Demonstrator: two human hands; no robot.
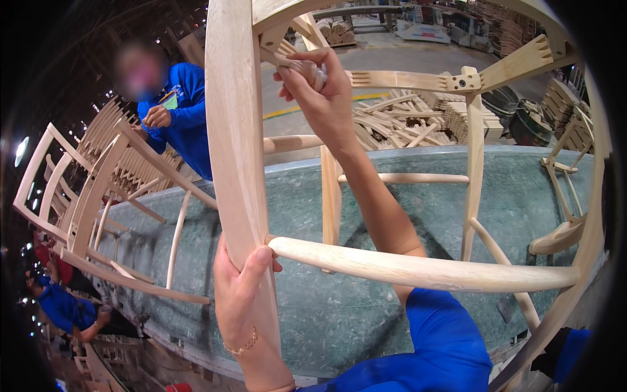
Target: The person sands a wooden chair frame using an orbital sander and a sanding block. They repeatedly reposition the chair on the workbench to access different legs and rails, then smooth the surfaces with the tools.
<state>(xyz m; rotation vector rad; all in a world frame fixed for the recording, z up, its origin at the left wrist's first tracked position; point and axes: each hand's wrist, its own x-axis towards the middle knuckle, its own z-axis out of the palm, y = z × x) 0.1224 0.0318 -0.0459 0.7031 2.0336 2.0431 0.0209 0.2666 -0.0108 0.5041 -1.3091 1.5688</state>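
Observation:
A pale wooden chair frame (pixel 238 117) stands close in front of me, with one broad leg running from top to bottom. My left hand (pixel 243 277) is closed around that leg, its thumb beside the joint with a rounded stretcher (pixel 418 264). Through the frame reaches my right arm. Up at the inner corner, below the seat rail, my right hand (pixel 320 91) grips a whitish wrapped tool (pixel 307 67). Its narrow pale tip points at the leg and corner block; whether it touches them I cannot tell. The palm hides part of the tool.
The frame rests over a worn green tabletop (pixel 385 313). More chair frames stand at the left (pixel 98 215) and right (pixel 565 189). Across the table a person in blue (pixel 186 111) stands; another blue-clad person (pixel 65 304) is lower left. Loose wooden parts (pixel 408 121) are piled beyond.

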